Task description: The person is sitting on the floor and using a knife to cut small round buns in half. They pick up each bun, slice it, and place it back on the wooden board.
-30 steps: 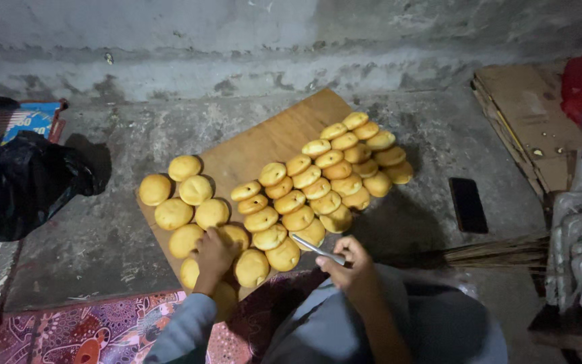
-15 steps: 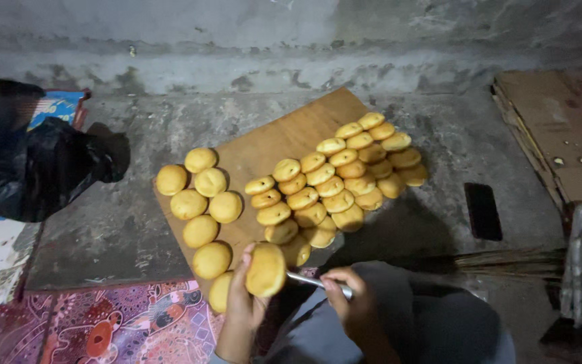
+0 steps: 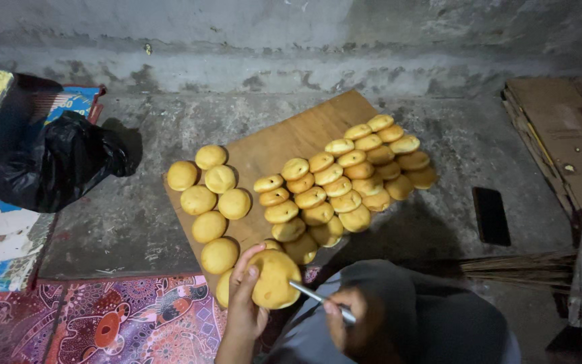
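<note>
Dim, warm light from above, deep shadows at right and lower edges, soft grainy focus

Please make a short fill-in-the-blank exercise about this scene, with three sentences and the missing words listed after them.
1. The left hand holds one round golden-yellow bun, lifted off the ____ board.
2. The right hand holds a thin ____ knife with its tip touching that bun.
3. A crumpled ____ plastic bag lies on the floor, left of the flat brown board with the rows of buns.

Missing words: wooden; metal; black
</note>
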